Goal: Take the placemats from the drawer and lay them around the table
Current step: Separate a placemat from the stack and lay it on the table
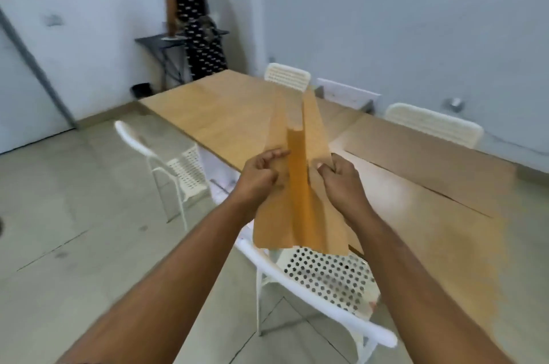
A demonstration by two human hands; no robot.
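Observation:
I hold a bunch of thin tan-orange placemats [300,185] in front of me, above the near edge of the long wooden table [225,114]. My left hand [260,179] grips the left sheets, fingers curled on their edge. My right hand [341,179] pinches the right sheets. The mats fan apart upward, with a darker orange one showing in the gap between them. No drawer is in view.
A white perforated chair [323,277] stands right below the mats; another [166,164] is on the table's left side, and two chair backs [286,77] [433,124] show on the far side. A person [193,25] stands at a dark side table at the back wall.

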